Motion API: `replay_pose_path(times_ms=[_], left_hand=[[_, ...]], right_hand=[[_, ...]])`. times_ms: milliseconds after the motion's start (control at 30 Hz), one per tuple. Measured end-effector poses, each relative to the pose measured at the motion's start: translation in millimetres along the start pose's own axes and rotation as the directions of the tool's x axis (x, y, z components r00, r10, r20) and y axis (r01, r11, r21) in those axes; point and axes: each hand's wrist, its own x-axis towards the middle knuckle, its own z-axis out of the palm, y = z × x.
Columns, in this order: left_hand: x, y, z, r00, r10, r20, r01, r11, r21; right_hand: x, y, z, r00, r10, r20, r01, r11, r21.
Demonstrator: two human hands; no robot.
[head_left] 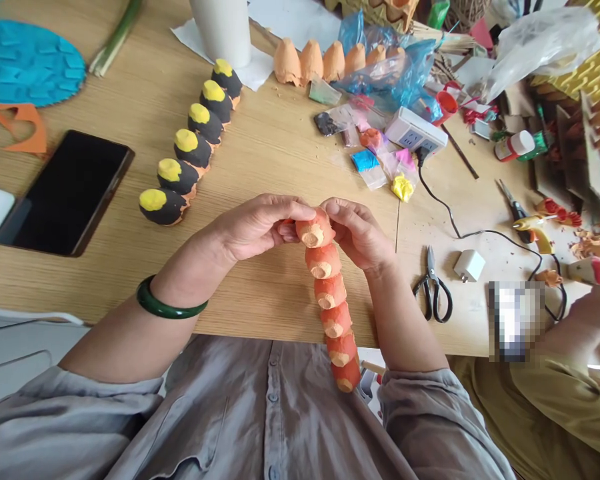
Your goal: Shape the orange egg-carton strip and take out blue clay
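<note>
Here we go: the left hand and right hand are both closed on an orange chain, pinching its top cup between them, with the right hand sitting just nearer the chain's line. Six cups in that chain, its long axis running from the hands back toward the chest, out past the near edge of the desk. Off to the left, a row of six black cups with yellow tips!
</note>
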Motion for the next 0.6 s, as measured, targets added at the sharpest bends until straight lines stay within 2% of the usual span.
replay_pose_path(times_ms=[333,600], left_hand=[[-3.8,1.3,-0.5,0.999,-0.045,0.002,0.045,0.999,-0.019],[-2.2,2.8,0.3,0.999,-0.045,-0.001,0.045,0.998,-0.034]], right_hand=[[2.8,3.8,-15.1,0.984,0.042,0.173,-0.051,0.998,0.048],[4.0,5.8,-16.9,0.985,0.035,0.167,-0.048,0.996,0.073]])
